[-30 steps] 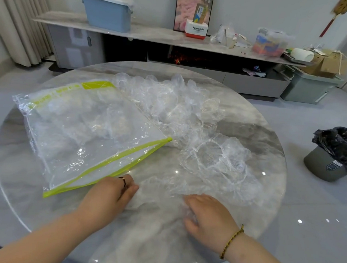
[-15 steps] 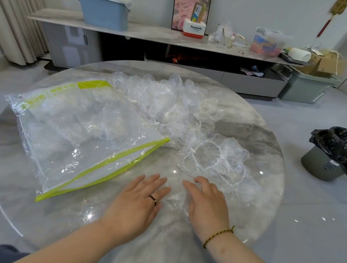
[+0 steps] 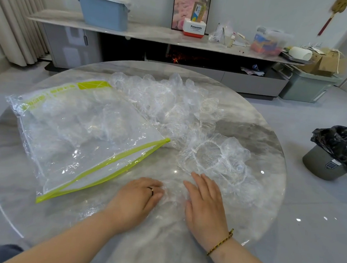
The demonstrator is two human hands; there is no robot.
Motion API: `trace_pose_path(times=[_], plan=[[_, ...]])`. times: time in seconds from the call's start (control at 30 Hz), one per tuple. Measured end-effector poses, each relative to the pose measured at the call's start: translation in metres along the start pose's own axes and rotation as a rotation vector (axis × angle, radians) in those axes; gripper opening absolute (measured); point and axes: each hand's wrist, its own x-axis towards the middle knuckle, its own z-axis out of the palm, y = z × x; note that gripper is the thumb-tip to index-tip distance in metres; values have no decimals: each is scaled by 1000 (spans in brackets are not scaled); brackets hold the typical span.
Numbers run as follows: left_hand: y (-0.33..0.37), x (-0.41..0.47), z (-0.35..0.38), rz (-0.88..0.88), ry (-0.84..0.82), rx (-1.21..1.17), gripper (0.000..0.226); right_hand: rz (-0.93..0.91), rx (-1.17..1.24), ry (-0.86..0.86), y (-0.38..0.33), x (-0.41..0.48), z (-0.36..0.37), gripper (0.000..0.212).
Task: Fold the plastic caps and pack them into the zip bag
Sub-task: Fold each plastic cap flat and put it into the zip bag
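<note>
Both hands lay palm-down on the counter (image 3: 259,134), pressing one flattened clear cap (image 3: 172,195) that spread between and beneath them. The left hand (image 3: 137,199) had its fingers together and only slightly bent, tips pointing towards the right hand, gripping nothing. A ring (image 3: 151,191) showed on one finger. The right hand (image 3: 204,206) was flat, fingers straight and a little spread, also gripping nothing, with a bracelet (image 3: 220,243) at the wrist.

Just beyond the right fingertips lay a second cap (image 3: 224,154), opened out with its elastic rim up. Beyond that, further from both hands, was a loose pile of caps (image 3: 170,102). The zip bag (image 3: 83,132) lay flat beyond and outward of the left hand, its green zip edge nearest that hand, with crumpled clear plastic inside. A bin (image 3: 324,167) stood on the floor far outward of the right hand.
</note>
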Motion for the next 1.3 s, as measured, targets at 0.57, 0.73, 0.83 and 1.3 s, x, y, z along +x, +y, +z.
trace_pose_path(times=[0.57,0.73,0.83,1.3], plan=[[3,-16,-31,-377,-156,-46,15,-277,296,-161,-42,-18,-2,20],[11,-24,-47,-200,-202,-217,81,147,693,-333,-31,-25,-12,34],[15,-24,-49,-214,-287,-172,106,474,827,-341,-33,-12,-21,48],[11,-9,-17,-450,-118,-200,26,-10,286,20,-18,11,-13,29]])
